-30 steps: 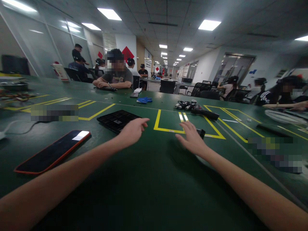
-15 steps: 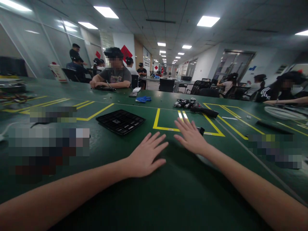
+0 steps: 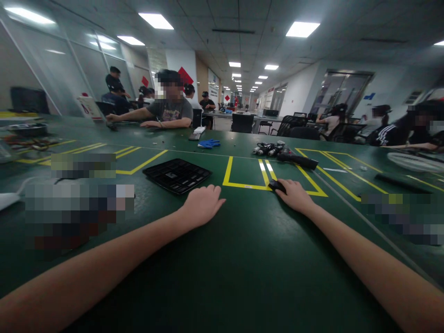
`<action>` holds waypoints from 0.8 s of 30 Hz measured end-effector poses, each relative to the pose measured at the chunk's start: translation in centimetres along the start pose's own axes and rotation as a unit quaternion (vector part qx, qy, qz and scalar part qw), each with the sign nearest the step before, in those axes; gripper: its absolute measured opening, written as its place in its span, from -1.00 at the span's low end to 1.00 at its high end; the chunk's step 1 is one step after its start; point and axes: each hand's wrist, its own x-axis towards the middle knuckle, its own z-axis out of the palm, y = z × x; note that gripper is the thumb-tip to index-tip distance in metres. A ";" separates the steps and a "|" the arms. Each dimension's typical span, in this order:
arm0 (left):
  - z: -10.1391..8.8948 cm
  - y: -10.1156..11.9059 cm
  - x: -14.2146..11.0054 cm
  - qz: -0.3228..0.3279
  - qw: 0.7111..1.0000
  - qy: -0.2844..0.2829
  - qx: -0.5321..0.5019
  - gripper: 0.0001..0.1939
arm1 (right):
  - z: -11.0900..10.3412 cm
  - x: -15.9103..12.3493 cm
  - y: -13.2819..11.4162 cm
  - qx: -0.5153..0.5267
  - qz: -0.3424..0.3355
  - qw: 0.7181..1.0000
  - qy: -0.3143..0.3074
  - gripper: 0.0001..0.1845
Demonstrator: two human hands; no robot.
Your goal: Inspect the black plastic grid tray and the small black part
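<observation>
My right hand (image 3: 295, 195) rests low over the green table, its fingers closed on a small black object (image 3: 276, 186) at the front line of a yellow taped box. The kind of this object is not clear. Just in front of a flat black plastic panel (image 3: 175, 175) with a ribbed, gridded face is my left hand (image 3: 201, 203). Its fingers bend loosely downward with the thumb apart, and nothing shows in it. The fingertips are hidden, so I cannot tell whether they touch the panel's near edge.
Beyond the tape lie a bundle of black cables (image 3: 268, 149), a black tube-like item (image 3: 298, 161) and a blue glove (image 3: 208, 144). Blurred-out items (image 3: 79, 208) sit at left, others (image 3: 398, 219) at right. Across the table sits a person (image 3: 169, 111) in a cap.
My right hand has gone from spread fingers to gripping the small black object. My left hand has moved left toward the panel, its fingers curling. The person opposite has stretched an arm out sideways.
</observation>
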 end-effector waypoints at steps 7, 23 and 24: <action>0.0 -3.8 1.7 -0.085 0.973 -0.026 -0.215 -0.85 | 0.1 0.1 0.3 0.009 0.002 1.000 -0.001 -0.45; -0.4 -16.3 3.1 -0.322 0.940 -0.096 -0.056 -0.42 | -0.2 0.1 0.3 0.013 0.005 1.000 -0.004 -0.47; -0.3 -16.5 3.1 -0.305 0.945 -0.116 -0.017 -0.38 | -0.2 0.1 0.3 0.012 0.007 1.000 -0.005 -0.46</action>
